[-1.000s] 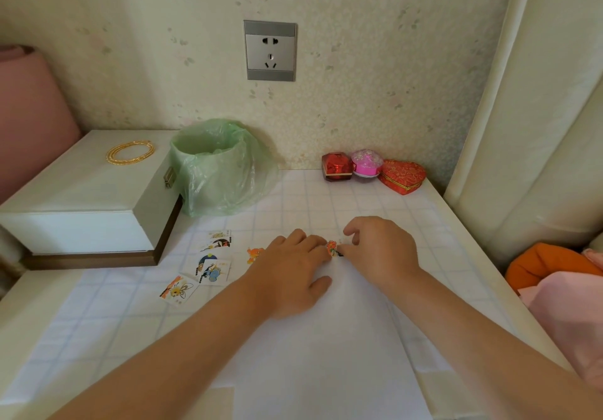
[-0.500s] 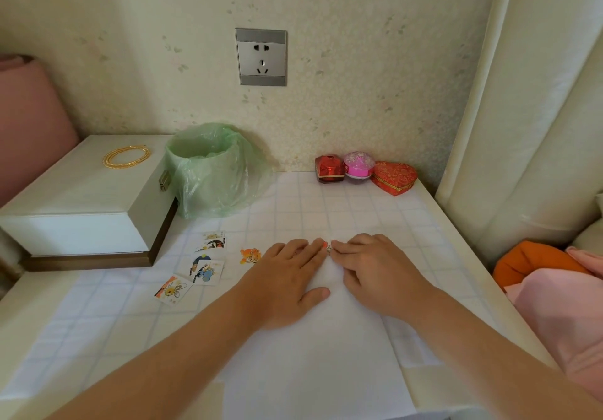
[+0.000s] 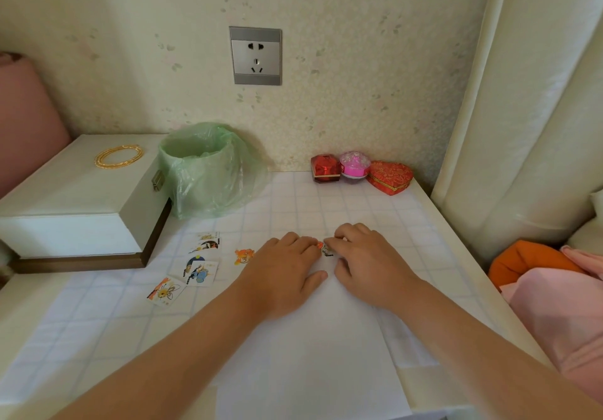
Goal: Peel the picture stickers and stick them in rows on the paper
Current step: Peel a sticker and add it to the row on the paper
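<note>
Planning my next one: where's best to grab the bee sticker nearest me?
Pinch the bee sticker by its left corner, coming from the left. It lies flat and tilted, and that corner points away from the other stickers, so it's likely easiest to lift.

Home, most likely a bedroom corner: cream floral-print wallpaper (image 3: 359, 60) with a grey five-hole wall socket (image 3: 255, 56); small desk with a white grid-pattern cover (image 3: 359, 204); white hinged jewellery-type box (image 3: 75, 198) with gold bangles (image 3: 119, 156) on its lid; small bin lined with a green plastic bag (image 3: 202, 171); red faceted trinket box (image 3: 325, 167), pink round trinket box (image 3: 354, 164) and red heart-shaped box (image 3: 390, 177) in a row against the wall; cream curtain folds (image 3: 538, 109) on the right; pink fabric (image 3: 561, 315) and orange fabric (image 3: 522, 263) beside the desk; pink cushion (image 3: 26, 119) far left
</note>
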Tool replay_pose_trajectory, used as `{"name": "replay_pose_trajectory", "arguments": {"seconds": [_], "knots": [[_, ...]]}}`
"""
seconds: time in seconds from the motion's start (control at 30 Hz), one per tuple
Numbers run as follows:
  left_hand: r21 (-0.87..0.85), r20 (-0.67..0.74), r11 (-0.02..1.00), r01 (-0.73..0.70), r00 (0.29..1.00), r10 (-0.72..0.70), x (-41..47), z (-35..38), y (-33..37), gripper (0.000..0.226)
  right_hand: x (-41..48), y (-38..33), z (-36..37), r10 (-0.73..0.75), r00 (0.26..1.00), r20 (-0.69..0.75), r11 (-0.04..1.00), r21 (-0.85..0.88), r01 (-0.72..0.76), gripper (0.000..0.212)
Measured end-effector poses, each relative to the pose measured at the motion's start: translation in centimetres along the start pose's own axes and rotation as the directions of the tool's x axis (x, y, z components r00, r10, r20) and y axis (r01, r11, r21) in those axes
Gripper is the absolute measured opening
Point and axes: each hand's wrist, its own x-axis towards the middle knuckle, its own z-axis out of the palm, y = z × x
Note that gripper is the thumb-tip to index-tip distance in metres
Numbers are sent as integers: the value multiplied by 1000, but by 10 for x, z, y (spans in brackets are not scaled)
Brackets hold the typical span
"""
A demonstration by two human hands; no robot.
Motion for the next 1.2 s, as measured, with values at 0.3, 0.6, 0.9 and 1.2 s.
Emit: {"name": "replay_pose_trajectory", "arguments": {"seconds": [0.3, 0.6, 0.9, 1.2], "knots": [[32, -19, 999, -19, 1000, 20, -4, 3, 2, 48, 7, -6, 7, 62, 998, -28, 998, -10, -62, 50], [-2, 77, 999, 44, 996, -43, -3, -4, 4, 75, 10, -8, 14, 118, 991, -66, 993, 28, -116, 25], [26, 126, 1000, 1, 992, -5, -8, 1, 0, 83, -9, -4, 12, -56, 998, -15, 996, 66, 57, 50], [-66, 148, 995, -68, 986, 77, -7, -7, -19, 74, -14, 6, 9, -62, 998, -26, 980, 190, 65, 53]]}}
